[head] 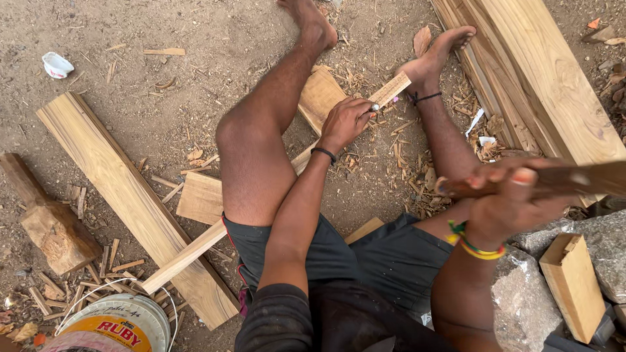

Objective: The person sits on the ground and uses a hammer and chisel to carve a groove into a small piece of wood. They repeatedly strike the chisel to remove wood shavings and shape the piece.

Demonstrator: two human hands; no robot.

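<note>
Long wood strip (pixel 274 195) pale, sawn, matt; metal chisel tip (pixel 374 107) shiny in left hand (pixel 344 122). Right hand (pixel 515 195) grips dark wooden mallet handle (pixel 574 180), worn smooth. Plank (pixel 124 189) at 9 o'clock: light raw wood, smooth grain. Log chunk (pixel 55 228) rough, splintered. Plastic bucket (pixel 117 326) at 7 o'clock glossy. Grey stone (pixel 600 241) at 4 o'clock coarse. Ground (pixel 195 52) dusty dirt, wood chips.

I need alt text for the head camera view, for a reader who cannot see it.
A person sits on the dirt ground, left hand holding a metal tool against a long wooden strip, right hand gripping a raised wooden handle. Planks and wood chips lie around.
</note>
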